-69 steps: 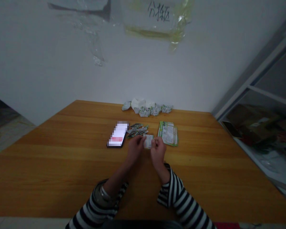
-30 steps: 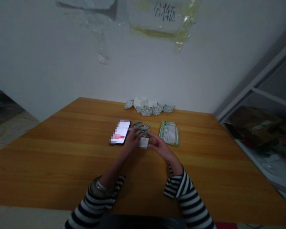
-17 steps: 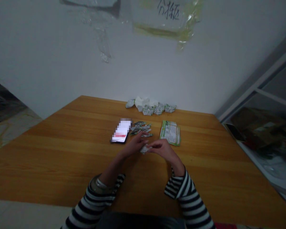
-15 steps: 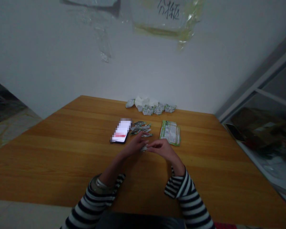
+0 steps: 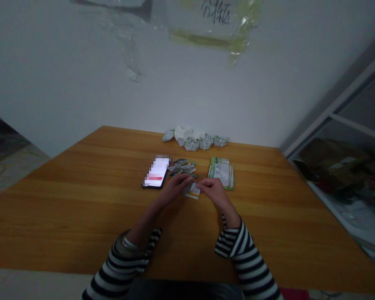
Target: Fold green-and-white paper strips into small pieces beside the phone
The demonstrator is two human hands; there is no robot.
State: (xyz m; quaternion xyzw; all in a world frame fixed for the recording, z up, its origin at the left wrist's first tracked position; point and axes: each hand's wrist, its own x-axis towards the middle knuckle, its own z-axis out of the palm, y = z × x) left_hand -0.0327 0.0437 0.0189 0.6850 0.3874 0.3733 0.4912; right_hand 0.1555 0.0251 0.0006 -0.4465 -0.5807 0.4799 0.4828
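Between my hands, over the middle of the table, is a small flat printed packet, white with an orange-yellow strip along its lower edge. My left hand closes on its left side, fingers bent over the top. From the right, my right hand pinches its upper right edge between thumb and finger. Just beyond my left hand lies a loose pile of folded packets. A stack of flat green-and-white packets lies beyond my right hand.
A phone with a lit screen lies left of the folded pile. Crumpled packets and white tissue line the table's back edge by the wall. The wooden table meets a shelf unit at the right.
The packet shows more of its face, including the orange-yellow strip, where only a small pale piece showed before. My hands stand slightly farther apart. The whole view has shifted a little.
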